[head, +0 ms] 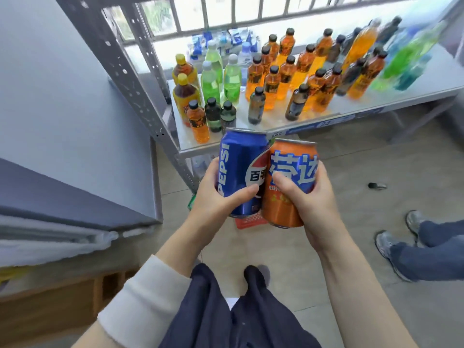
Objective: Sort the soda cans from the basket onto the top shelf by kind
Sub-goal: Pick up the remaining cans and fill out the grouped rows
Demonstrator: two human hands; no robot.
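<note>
My left hand [213,197] grips a blue Pepsi can [241,156], held upright in front of me. My right hand [308,197] grips an orange Fanta can [288,204], also upright. The two cans touch side by side at chest height, just in front of the metal shelf unit [251,141]. A corner of the red basket [248,221] shows on the floor below the cans, mostly hidden by them. The top shelf is out of view.
The shelf level ahead holds several orange, green, dark and clear drink bottles [276,79]. A grey upright post [130,79] stands at the left. A grey padded block [62,121] lies to the left. Another person's legs and shoes [414,247] are at the right.
</note>
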